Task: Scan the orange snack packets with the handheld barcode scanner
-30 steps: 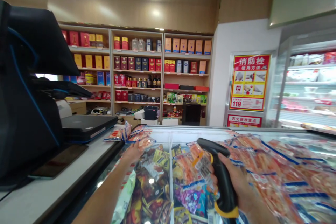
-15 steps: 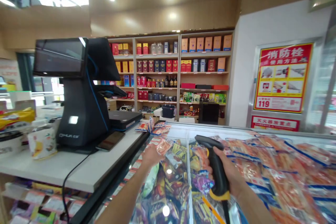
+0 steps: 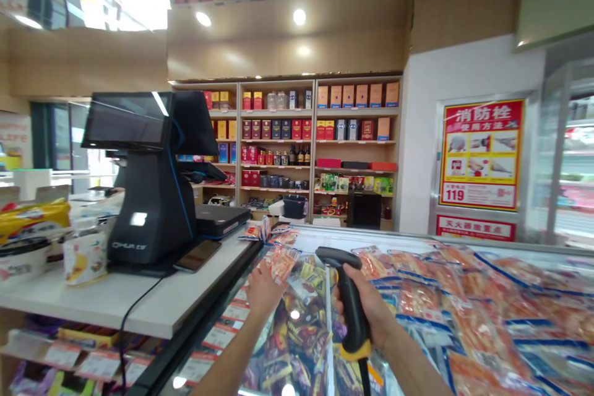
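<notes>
Left hand (image 3: 265,289): gripping near end of snack packet (image 3: 283,262); packet extends beyond fingers | Right hand (image 3: 372,306): wrapped round scanner (image 3: 351,306), right of packet | Left fingertips partly hidden; packet print illegible; cable (image 3: 365,376) cut off below.

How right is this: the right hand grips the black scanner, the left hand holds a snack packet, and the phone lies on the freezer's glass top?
Not quite: the head view shows the phone lying on the white counter, beside the register. The right hand does grip the black scanner, and the left hand does hold a snack packet.
</notes>
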